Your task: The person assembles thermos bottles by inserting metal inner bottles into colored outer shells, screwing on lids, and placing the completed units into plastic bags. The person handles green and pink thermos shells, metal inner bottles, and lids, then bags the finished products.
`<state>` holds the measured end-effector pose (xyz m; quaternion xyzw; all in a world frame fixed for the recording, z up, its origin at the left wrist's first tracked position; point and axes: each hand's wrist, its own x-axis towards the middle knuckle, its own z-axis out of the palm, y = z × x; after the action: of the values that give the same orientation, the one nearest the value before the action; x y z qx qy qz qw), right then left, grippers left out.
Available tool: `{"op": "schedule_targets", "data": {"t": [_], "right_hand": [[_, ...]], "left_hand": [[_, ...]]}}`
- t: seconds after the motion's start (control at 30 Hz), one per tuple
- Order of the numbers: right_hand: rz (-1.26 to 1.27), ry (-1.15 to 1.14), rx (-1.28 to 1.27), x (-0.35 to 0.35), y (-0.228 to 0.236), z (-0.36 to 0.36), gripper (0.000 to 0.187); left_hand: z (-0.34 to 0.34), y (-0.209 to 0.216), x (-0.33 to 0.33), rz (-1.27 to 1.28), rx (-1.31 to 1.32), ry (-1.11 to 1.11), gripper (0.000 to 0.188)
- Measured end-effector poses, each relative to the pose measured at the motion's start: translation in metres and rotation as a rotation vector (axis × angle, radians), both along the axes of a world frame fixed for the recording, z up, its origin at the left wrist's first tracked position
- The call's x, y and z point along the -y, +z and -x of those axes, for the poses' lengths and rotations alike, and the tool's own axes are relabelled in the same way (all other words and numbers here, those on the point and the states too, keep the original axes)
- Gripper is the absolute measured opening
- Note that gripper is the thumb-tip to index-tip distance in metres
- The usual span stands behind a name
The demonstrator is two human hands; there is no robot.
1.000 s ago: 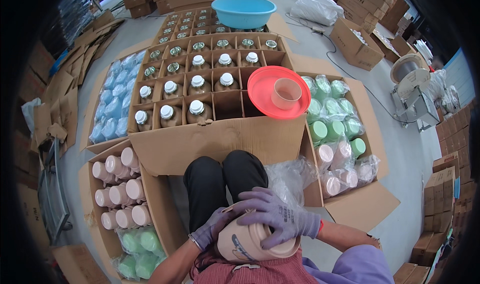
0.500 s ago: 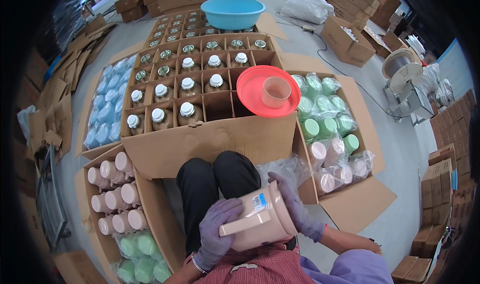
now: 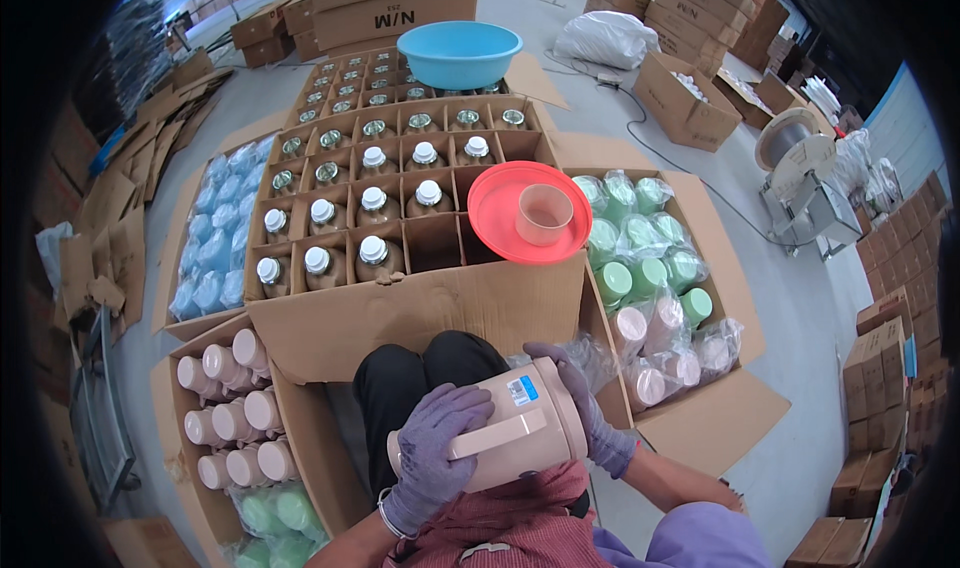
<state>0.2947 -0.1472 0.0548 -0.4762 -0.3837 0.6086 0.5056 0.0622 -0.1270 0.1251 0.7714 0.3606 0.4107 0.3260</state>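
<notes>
A pale pink jug [image 3: 528,436] with a long side handle and a blue-and-white label lies sideways above my lap. My left hand [image 3: 440,458] wraps around its wall beside the handle, toward the left end. Closed against the wide right end is my right hand [image 3: 590,408], its fingers partly hidden behind the rim. Both hands wear purple-grey gloves. In front of my knees stands a divided carton [image 3: 420,313] of glass bottles, some with white caps [image 3: 373,249]. A red round lid or tray [image 3: 495,233] rests on its right corner, with a small pinkish cup [image 3: 545,214] on it.
At the left, a carton [image 3: 320,458] holds pink jugs [image 3: 232,421] and bagged green ones [image 3: 297,508]. Blue bagged items [image 3: 215,228] lie farther left. Bagged green and pink jugs [image 3: 650,273] fill a carton at right. A blue basin [image 3: 460,56] sits on the far bottles.
The jug has turned to lie more level, and its left end now shows past my left hand. Both hands still hold it. The view has tilted slightly.
</notes>
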Motion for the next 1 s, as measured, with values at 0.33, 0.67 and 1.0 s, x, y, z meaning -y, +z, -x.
{"op": "schedule_targets", "data": {"t": [0.33,0.67,1.0], "right_hand": [[-0.845,0.669,0.726,-0.025,0.12,0.005,0.108],[0.019,0.003,-0.189,0.018,0.014,0.014,0.085],[0.111,0.599,0.268,-0.045,0.092,0.02,0.059]], "left_hand": [[0.031,-0.007,-0.009,1.088,0.402,-0.027,0.03],[0.004,0.004,-0.012,-0.034,-0.026,-0.036,0.028],[0.063,-0.009,0.012,0.56,0.006,0.229,0.06]]}}
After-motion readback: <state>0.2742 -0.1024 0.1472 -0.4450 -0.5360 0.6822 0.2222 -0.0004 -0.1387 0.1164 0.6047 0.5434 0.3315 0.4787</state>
